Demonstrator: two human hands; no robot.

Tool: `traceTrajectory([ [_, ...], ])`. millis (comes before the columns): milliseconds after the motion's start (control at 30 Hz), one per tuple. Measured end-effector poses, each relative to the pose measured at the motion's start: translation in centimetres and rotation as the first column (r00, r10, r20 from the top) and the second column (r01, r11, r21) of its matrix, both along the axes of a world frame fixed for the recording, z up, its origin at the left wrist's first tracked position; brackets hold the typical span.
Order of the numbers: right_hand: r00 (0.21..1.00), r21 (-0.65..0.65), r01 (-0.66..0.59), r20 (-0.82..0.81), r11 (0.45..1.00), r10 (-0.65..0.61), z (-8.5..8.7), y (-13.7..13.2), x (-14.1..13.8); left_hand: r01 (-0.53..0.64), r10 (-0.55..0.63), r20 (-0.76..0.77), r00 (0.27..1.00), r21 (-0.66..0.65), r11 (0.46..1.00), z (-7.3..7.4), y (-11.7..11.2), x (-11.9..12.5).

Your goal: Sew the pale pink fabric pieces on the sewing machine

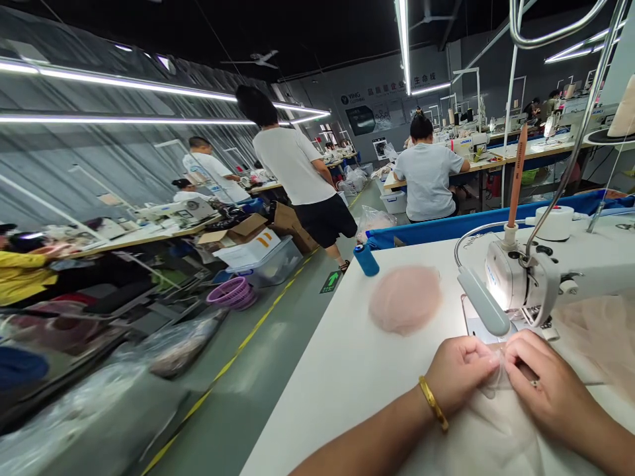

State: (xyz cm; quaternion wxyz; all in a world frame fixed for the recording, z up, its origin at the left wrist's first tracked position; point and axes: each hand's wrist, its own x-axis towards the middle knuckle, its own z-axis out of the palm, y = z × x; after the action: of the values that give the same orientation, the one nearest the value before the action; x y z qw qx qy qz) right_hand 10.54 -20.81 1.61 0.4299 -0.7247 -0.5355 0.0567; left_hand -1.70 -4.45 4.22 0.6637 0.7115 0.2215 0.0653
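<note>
Head view: left hand (455, 370) and right hand (546, 383) pinch sheer fabric (496, 436), seemingly layered; white tabletop (327, 390) beneath, sewing machine (506, 274) at twelve o'clock, blue spool (366, 260) at ten, our aisle (270, 360) at nine.

sheer cloth (508, 430): thin, pale, softly creased, matt. round cloth piece (405, 299): gauzy, pink, matt. table top (307, 383): smooth, white, low sheen. sewing machine (499, 272): hard white casing, smooth, glossy (lamp glare washes out part of it). curved rod (578, 152): polished metal. bangle (433, 403): gold-toned metal, shiny. trough (436, 226): blue cloth, matt. basket (231, 293): purple plastic, openwork. open carton (248, 228): brown cardboard, dull. lidded bin (280, 261): translucent plastic. floor (262, 344): smooth, green-grey, reflective. bagging (94, 396): clear film, wrinkled, glossy, blurred.
</note>
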Motion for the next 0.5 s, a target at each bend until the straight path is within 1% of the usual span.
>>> traceTrajectory([
  [67, 0.997, -0.023, 0.018, -0.080, 1.000, -0.020, 0.0, -0.4, 0.3, -0.014, 0.014, -0.008, 1.000, 0.015, 1.000, 0.1, 0.0, 0.0],
  [133, 0.996, -0.026, 0.024, -0.091, 0.999, -0.026, 0.0, -0.6, 0.2, -0.045, 0.046, -0.005, 0.999, 0.032, 0.998, 0.4, 0.0, -0.1],
  [233, 1.000, 0.021, -0.005, 0.025, 1.000, 0.004, 0.1, -0.3, -0.5, -0.065, 0.065, 0.007, 0.998, 0.025, 0.998, 0.9, -0.4, 0.0],
  [300, 0.994, 0.062, -0.005, 0.113, 0.998, -0.002, 0.2, 0.1, -1.0, -0.044, 0.044, 0.016, 0.999, -0.024, 0.999, 1.1, -0.7, 0.0],
  [333, 0.992, 0.076, 0.005, 0.129, 0.997, -0.015, 0.3, 0.3, -1.0, -0.038, 0.039, 0.022, 0.999, -0.046, 0.998, 1.2, -0.9, 0.0],
  [400, 0.995, 0.071, 0.031, 0.094, 0.997, -0.037, 0.6, 0.6, -0.9, -0.049, 0.050, 0.019, 0.999, -0.061, 0.997, 1.2, -1.0, -0.1],
  [500, 0.998, -0.011, 0.060, -0.034, 0.998, -0.061, 0.7, 0.3, -0.4, -0.083, 0.083, 0.002, 0.997, -0.021, 0.996, 0.9, -0.7, -0.2],
])
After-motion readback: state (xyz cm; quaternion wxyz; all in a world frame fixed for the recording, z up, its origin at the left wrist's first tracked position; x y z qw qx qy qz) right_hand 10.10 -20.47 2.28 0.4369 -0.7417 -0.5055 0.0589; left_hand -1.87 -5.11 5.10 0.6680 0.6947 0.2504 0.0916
